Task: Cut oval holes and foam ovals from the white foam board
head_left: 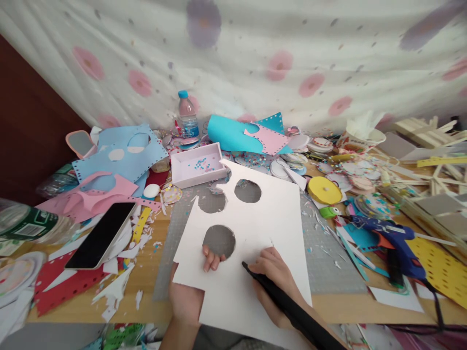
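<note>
A white sheet of stiff paper or board [270, 218], with round holes cut in it and a ragged upper left edge, tilts up over the front of the table. My left hand [188, 291] grips it from beneath; its fingertips come up through the lowest hole and press on the face, while the palm is partly hidden. In my right hand [273, 277] is a long black pen-shaped tool [288, 304], its exact kind unclear. The fingers are closed round it and rest on the sheet. Its tip points up-left, near the lowest hole.
Under the sheet lies a grey cutting mat [328, 262] with paper scraps. To the left are a black phone [104, 236] and a plastic bottle [32, 223]. A blue glue gun [397, 243] and yellow disc [324, 189] lie right. Behind stands a white tray [199, 177].
</note>
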### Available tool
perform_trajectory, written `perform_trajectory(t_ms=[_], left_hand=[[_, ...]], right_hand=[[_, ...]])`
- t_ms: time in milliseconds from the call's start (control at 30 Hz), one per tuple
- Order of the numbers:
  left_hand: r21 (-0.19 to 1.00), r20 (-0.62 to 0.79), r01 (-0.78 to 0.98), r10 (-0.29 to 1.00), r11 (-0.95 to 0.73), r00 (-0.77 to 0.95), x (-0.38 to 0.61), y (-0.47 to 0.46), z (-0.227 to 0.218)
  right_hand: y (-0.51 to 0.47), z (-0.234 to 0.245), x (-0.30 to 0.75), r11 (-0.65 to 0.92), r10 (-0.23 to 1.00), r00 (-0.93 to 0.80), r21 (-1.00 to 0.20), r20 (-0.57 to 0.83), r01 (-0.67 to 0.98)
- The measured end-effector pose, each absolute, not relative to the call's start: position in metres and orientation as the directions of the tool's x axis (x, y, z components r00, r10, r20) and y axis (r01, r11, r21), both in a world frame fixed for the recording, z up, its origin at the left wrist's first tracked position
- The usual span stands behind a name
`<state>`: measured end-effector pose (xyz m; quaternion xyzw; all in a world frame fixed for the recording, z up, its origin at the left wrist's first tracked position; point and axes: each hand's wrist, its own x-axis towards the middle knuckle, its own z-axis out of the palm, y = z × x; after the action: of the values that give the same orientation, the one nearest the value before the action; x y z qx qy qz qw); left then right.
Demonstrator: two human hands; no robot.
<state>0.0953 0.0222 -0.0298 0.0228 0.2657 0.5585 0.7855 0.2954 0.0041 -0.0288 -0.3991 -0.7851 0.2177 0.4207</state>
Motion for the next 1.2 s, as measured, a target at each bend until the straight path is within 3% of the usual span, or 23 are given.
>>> perform_trajectory(t_ms=[967,1200], left_hand=[[0.27,-0.487,-0.883,0.846,0.384,0.219,0.092,0.021,-0.039],[0.316,-0.453,-0.866,0.864,0.386,0.22,0.094,0.022,-0.037]], right_hand=[[0.0,-0.02,0.3,0.452,0.889,-0.254,-0.824,0.381,0.343],[-0.001,-0.022,0.299,0.414,0.908,-0.23,-0.842,0.352,0.345]])
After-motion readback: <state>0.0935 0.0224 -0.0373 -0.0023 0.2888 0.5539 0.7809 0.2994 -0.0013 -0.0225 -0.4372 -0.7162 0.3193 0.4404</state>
